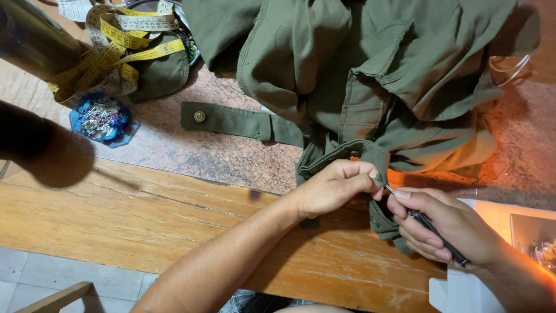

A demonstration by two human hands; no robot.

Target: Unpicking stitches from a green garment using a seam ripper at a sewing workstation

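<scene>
One olive-green garment (370, 69), heaped at the far side of the wooden table (116, 214), upper part spilling onto a speckled mat (191, 150). Its lower edge hangs toward the near table edge, between both hands.

Left hand (336, 188): closed, fingertips pinching a fold of the garment's hem. Right hand (446, 229): closed around one thin dark tool (431, 229), metal tip touching the fabric right at the left hand's pinch. Tool type hard to tell; could be a seam ripper or an awl, tip too small to make out.

One strap tab (231, 120) of the same cloth lies flat on the mat to the left, one brass snap button (199, 116) at its end.

Further left: one yellow measuring tape (124, 37), coiled loosely over a second green cloth piece (165, 75). One blue dish of pins (103, 120) just below it; pins uncountable.

Cut off: dark blurred object (29, 35) at top left, white machine body (463, 290) at bottom right, white cord (509, 64) at right edge.
</scene>
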